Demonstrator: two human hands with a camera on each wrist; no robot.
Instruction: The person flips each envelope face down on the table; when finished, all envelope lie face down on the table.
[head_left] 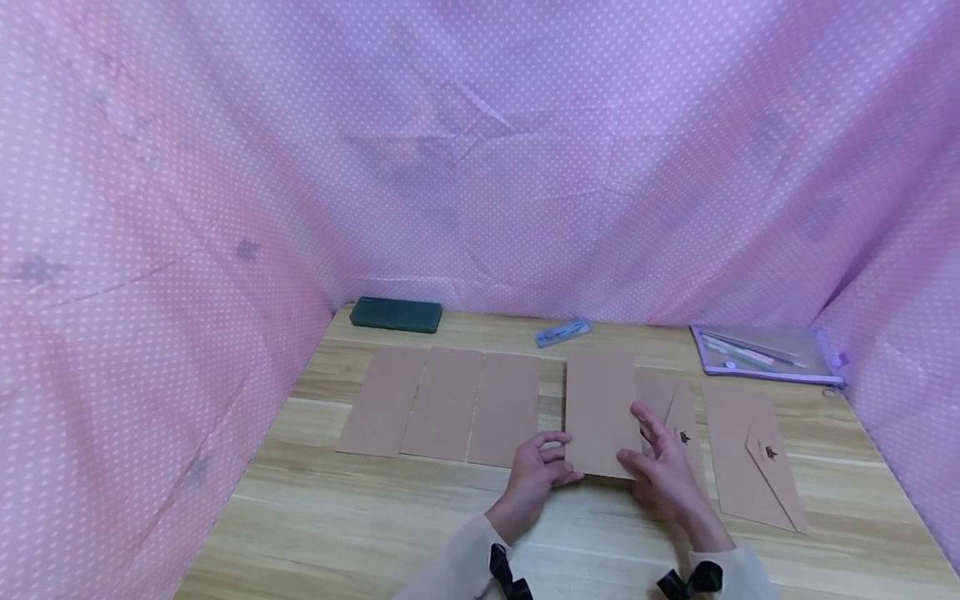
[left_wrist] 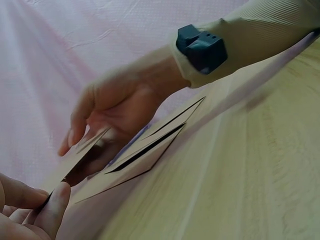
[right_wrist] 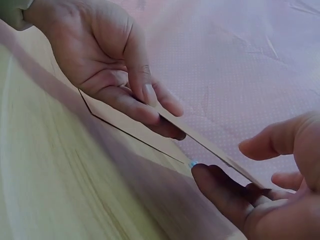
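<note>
A plain brown paper envelope (head_left: 600, 408) is raised a little above the table, tilted in both wrist views. My left hand (head_left: 531, 479) pinches its lower left edge, thumb (left_wrist: 56, 205) on one face and fingers on the other. At its right edge is my right hand (head_left: 667, 477), with fingers (right_wrist: 220, 187) under the envelope and the thumb (right_wrist: 267, 144) lifted apart from it. Just right of it lies a brown envelope (head_left: 660, 396) with a pointed flap and a black crown print, partly hidden by my right hand. Another crown-printed envelope (head_left: 738, 450) lies farther right.
Left of my hands lie three plain brown envelopes in a row, the nearest one (head_left: 504, 408) beside the held one. Along the back are a dark green case (head_left: 396, 315), a small blue packet (head_left: 562, 332) and a purple-edged zip pouch (head_left: 772, 379). Pink dotted cloth (head_left: 465, 208) surrounds the table.
</note>
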